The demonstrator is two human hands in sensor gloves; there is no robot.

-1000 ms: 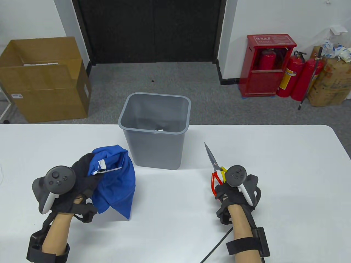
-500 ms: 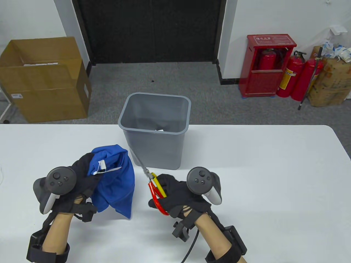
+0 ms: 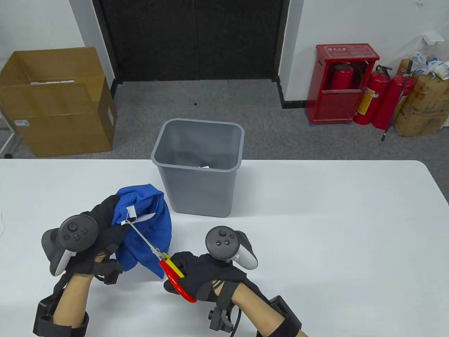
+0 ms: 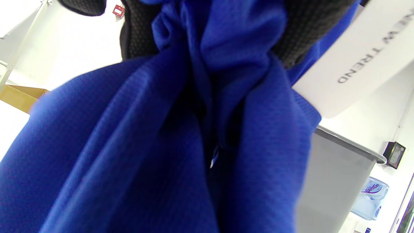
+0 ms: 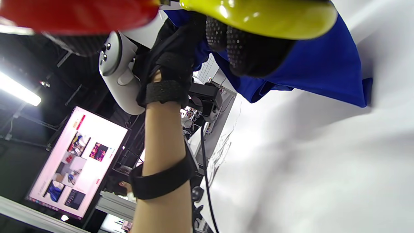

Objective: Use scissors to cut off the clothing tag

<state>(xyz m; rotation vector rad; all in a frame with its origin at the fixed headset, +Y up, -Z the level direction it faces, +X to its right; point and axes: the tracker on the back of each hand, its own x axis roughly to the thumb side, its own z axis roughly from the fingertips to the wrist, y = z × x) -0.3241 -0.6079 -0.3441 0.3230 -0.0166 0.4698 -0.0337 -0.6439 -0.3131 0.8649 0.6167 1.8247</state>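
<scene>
My left hand (image 3: 101,228) grips a bunched blue garment (image 3: 149,231) and holds it up above the table. A white tag (image 3: 145,217) hangs from it on a thin string, beside a small white sewn label (image 3: 131,211). In the left wrist view the tag (image 4: 359,61) reads "NEW TREND" beside the blue cloth (image 4: 161,145). My right hand (image 3: 196,277) holds scissors (image 3: 154,251) with a red and a yellow handle. Their blades point up-left and the tips reach the tag's string. The handles (image 5: 258,16) fill the top of the right wrist view.
A grey bin (image 3: 198,168) stands on the white table (image 3: 333,228) just behind the garment, with something white inside. A cardboard box (image 3: 56,101) and red fire extinguishers (image 3: 382,98) are on the floor beyond the table.
My right hand has carried the scissors from the table's right side leftward and toward me, and the blade tips now reach the tag. My left hand and the garment have barely moved.
</scene>
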